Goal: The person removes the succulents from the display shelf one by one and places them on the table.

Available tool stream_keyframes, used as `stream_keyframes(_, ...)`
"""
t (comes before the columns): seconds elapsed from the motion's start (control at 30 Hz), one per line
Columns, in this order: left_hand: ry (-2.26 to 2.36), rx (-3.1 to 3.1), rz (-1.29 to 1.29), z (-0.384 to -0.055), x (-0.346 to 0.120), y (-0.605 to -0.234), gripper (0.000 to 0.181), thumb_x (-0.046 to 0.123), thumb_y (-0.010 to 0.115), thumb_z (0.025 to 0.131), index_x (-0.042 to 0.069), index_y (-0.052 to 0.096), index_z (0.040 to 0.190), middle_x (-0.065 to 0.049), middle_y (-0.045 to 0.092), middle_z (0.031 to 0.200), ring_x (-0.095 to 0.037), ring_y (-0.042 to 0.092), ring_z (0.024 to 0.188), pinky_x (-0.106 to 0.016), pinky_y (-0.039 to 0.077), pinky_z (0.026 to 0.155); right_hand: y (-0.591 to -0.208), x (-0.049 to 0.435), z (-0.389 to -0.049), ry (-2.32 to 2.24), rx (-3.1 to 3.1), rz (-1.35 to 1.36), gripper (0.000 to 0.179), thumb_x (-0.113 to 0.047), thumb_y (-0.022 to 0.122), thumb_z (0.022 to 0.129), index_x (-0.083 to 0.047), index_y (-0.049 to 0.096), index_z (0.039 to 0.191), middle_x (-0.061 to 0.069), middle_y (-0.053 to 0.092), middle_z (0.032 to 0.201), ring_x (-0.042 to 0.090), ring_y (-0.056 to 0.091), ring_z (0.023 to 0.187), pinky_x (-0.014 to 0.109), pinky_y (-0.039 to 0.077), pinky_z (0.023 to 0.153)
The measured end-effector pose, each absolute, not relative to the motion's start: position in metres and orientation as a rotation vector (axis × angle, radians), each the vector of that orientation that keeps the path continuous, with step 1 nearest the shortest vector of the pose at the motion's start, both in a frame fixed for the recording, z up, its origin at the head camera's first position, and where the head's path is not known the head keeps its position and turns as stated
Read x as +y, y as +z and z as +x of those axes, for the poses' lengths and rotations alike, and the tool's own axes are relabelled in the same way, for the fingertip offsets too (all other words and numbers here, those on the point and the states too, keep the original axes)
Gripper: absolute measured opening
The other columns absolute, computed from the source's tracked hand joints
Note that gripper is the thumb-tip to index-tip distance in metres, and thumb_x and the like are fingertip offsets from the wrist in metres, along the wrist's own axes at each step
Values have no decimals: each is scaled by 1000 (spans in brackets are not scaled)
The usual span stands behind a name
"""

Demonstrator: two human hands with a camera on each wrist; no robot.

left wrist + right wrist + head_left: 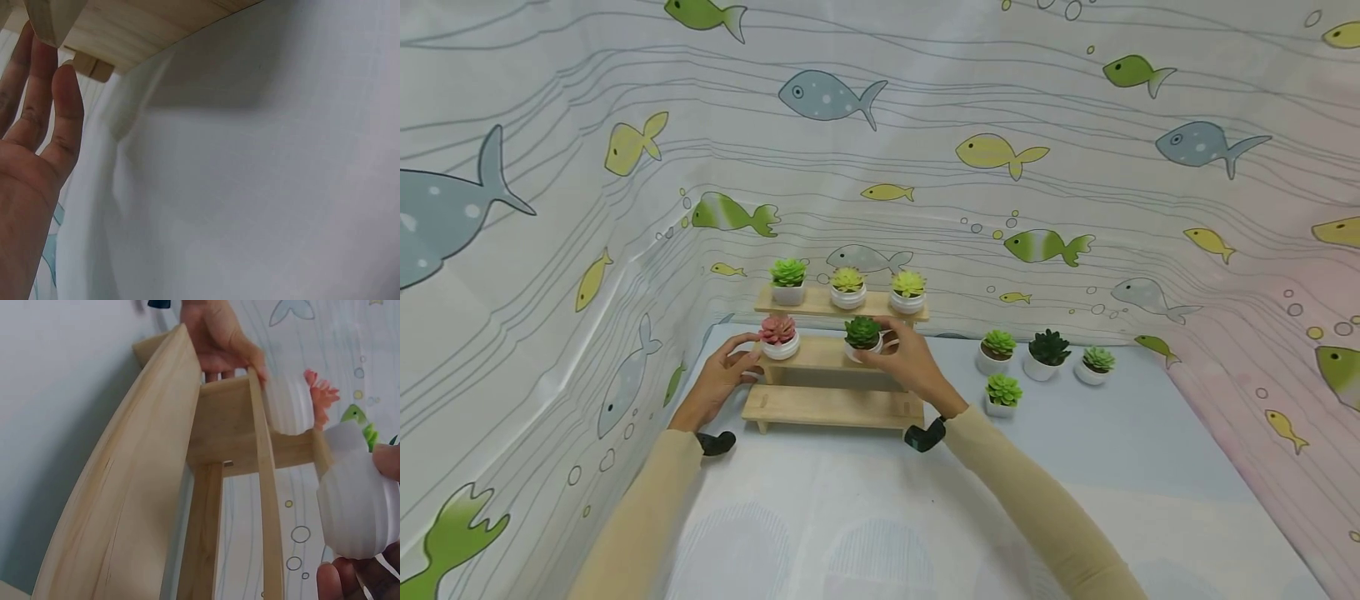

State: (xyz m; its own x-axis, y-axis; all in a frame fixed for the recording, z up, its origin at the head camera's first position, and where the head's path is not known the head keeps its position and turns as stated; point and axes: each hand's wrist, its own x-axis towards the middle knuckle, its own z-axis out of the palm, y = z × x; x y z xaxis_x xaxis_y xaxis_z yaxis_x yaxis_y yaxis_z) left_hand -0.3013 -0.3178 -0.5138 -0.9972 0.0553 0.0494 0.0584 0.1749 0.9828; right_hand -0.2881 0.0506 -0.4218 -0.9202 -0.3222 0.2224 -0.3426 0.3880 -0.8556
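My right hand (913,362) pinches the white pot of a dark green artificial succulent (862,331) at the right part of the stand's middle tier. The right wrist view shows the white pot (355,503) between thumb and fingers; whether its base touches the board is unclear. At the left end of the wooden three-tier stand (835,407), my left hand (717,383) touches the middle tier beside a pink succulent (777,330) in a round white pot. Its fingers (65,112) look fairly straight against the wood in the left wrist view.
A green succulent (788,279) and two yellow-green ones (847,286) (907,290) stand on the top tier. Right of the stand, several potted succulents sit on the table, including a dark one (1047,354) and a square-potted one (1002,393). Fish-print cloth (925,200) hangs behind.
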Motion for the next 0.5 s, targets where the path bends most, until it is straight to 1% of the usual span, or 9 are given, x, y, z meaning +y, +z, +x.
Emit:
stream_keyframes(0.1,-2021,-2403,-106,-300,-317,-512,49,42,66,101,28,51,145,-2,68,115,-29,65,106,-40,55,88,-422,55,-286,1601,-2600,623,71,-38,85,86,-15,54,146,4,62,125,20,62,103,39,54,86)
stream_keyframes(0.23,-2052,-2396,-115,-297,-316,-507,47,38,66,102,26,50,145,0,68,112,-39,62,112,-48,53,93,-421,61,-285,1591,-2599,619,69,-39,84,86,-17,56,144,2,63,125,19,63,101,39,54,87)
stream_keyframes(0.33,-2068,-2402,-117,-292,-313,-500,48,37,66,102,23,50,145,1,68,110,-43,60,114,-53,51,96,-419,65,-282,1609,-2588,612,67,-37,85,86,-16,56,144,4,64,124,23,64,102,40,55,88)
stream_keyframes(0.4,-2074,-2405,-105,-290,-311,-496,48,37,67,102,23,50,144,1,68,109,-41,61,112,-53,51,96,-417,69,-281,1620,-2583,600,68,-36,85,87,-16,56,145,6,63,123,25,64,103,41,55,89)
stream_keyframes(0.5,-2070,-2415,-104,-290,-311,-495,49,38,67,102,23,50,145,2,67,110,-33,64,108,-52,51,96,-416,75,-279,1630,-2588,568,69,-36,85,87,-16,55,146,7,62,125,26,63,105,42,54,90)
